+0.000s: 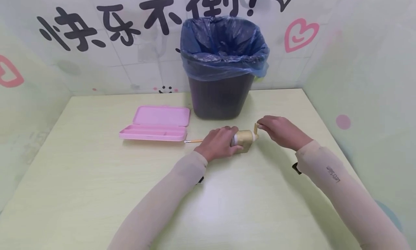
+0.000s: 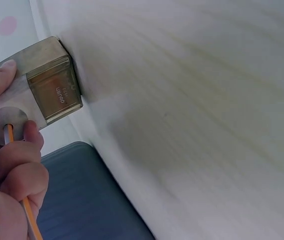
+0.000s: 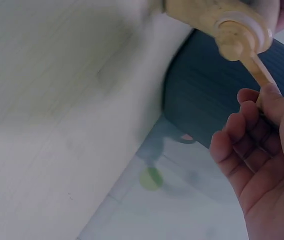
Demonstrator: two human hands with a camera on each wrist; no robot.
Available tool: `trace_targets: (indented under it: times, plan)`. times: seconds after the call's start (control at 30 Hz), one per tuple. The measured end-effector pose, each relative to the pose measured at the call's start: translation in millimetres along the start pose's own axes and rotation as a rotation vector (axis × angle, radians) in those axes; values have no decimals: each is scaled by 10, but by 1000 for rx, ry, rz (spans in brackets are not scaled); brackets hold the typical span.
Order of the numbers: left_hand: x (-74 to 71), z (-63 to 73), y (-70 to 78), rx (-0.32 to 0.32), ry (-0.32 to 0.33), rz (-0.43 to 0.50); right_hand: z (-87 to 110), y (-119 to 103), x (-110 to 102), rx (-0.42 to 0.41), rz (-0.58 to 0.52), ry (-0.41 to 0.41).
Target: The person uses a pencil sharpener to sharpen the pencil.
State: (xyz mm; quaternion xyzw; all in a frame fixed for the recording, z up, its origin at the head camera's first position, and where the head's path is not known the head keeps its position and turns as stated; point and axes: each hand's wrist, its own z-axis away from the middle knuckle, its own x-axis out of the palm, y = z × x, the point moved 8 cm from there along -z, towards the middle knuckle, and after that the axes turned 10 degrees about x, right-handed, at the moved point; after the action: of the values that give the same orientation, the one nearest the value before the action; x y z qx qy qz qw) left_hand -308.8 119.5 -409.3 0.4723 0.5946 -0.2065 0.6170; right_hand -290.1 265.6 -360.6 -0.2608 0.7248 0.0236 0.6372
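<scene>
A gold hand-crank pencil sharpener (image 1: 246, 138) lies on the table, right of the middle in the head view. My left hand (image 1: 218, 143) grips its body, thumb and fingers around the front end. An orange pencil (image 2: 32, 220) sticks into the round hole of the sharpener in the left wrist view, passing by the curled fingers. In the head view, the pencil's eraser end points left. My right hand (image 1: 282, 130) pinches the crank handle (image 3: 259, 72) between thumb and index finger. Its other fingers are loosely curled, as the right wrist view shows.
An open pink pencil case (image 1: 161, 116) lies on the table left of the sharpener. Behind both, a dark bin (image 1: 221, 98) with a blue bag liner (image 1: 224, 67) stands near the back wall. A wall (image 1: 367, 98) borders the table (image 1: 97, 192) on the right.
</scene>
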Motion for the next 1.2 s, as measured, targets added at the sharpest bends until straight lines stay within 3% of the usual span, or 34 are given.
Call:
trace_targets:
  times: [0.3,0.73,0.87,1.0,1.2]
  plan:
    - [11,6,4,15,-3,-14,-146,190,288,146,8,-117]
    - [13,-1,-2,18,4,-8,16,222,657,131,43,-201]
    - [18,-6,-3,27,4,9,107,197,687,130,11,-223]
    - [6,-3,-28,18,-2,1,241,50,657,66,-41,-253]
    - [12,-3,-20,13,-7,-6,442,-152,421,-19,-55,-226]
